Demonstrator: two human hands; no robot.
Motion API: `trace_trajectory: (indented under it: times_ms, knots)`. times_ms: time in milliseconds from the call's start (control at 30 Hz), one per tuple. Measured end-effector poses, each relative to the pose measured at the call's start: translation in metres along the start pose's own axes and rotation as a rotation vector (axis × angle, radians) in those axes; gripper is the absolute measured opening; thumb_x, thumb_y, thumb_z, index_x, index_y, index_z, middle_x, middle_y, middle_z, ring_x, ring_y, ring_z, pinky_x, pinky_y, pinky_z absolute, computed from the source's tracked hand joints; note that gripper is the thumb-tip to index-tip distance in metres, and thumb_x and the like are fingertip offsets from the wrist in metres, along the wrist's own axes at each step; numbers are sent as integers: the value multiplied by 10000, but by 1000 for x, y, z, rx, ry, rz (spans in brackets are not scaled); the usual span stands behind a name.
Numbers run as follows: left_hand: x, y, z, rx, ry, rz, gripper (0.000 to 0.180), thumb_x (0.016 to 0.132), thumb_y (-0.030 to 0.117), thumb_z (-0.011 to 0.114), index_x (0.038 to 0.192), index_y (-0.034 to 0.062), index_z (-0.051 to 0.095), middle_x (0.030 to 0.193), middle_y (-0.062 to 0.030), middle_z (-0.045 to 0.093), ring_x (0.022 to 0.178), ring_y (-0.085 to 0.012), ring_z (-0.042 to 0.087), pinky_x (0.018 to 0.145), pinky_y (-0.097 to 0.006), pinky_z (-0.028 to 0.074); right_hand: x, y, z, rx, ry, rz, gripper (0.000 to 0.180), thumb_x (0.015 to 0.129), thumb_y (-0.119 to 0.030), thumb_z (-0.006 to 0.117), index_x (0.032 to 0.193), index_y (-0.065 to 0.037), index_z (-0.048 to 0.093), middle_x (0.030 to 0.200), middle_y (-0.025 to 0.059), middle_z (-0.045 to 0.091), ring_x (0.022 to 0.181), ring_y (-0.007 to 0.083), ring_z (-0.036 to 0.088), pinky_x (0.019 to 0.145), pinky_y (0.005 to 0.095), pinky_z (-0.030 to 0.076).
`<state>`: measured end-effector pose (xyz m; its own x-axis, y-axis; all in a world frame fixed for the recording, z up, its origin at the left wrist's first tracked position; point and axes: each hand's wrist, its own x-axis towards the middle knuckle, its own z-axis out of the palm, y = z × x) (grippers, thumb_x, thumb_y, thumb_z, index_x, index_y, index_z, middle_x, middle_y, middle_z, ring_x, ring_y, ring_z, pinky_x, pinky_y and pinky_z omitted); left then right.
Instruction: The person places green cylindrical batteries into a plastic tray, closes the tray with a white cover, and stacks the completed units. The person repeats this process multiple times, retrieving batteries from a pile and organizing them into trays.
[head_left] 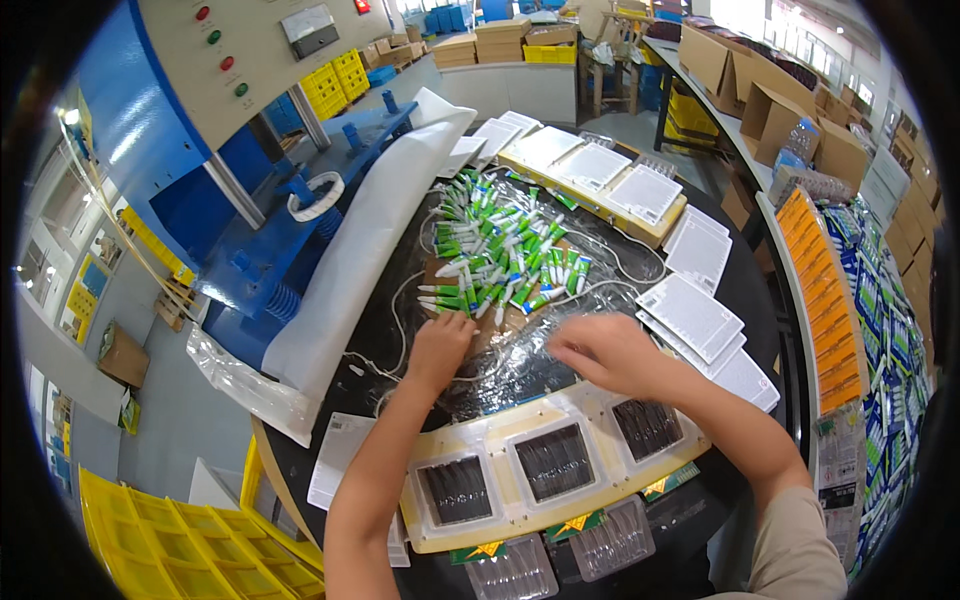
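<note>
1. Head view: my left hand (438, 345) rests, fingers curled, at the near edge of the pile of green-and-white tubes (500, 255) in the middle of the round black tabletop (745, 290).
2. My right hand (605, 352) lies palm-down on the clear plastic sheet (520, 350) just beside that pile; I cannot tell whether either hand holds a tube.
3. A cream mould tray (500, 440) with three dark pockets sits at the tabletop's near edge.

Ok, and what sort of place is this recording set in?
Most likely a factory packaging station: a pile of small green-and-white tubes on a round black worktable, a blue press-type machine beside it, and stacked cardboard boxes behind.
</note>
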<state>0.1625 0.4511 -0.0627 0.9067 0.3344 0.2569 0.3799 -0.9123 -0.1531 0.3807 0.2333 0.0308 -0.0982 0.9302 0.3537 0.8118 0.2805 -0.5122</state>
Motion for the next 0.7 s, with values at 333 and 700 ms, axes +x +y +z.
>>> trace_trajectory:
  times_ms: [333, 700]
  knots:
    - [-162, 90, -119, -1220, 537, -905, 249, 919, -40, 697, 1161, 5, 659, 980, -82, 707, 812, -141, 692, 748, -259, 566, 190, 39, 195, -301, -92, 40, 307, 838, -312, 781, 854, -11, 725, 881, 212, 700, 875, 392, 687, 785, 459, 568]
    - [-232, 142, -101, -101, 436, -375, 263, 776, 81, 828, 1006, -11, 740, 907, -72, 680, 722, -222, 652, 645, -330, 513, -10, -99, 105, -156, -69, -731, 212, 788, -131, 683, 932, 24, 692, 933, 104, 634, 859, 215, 655, 712, 323, 558]
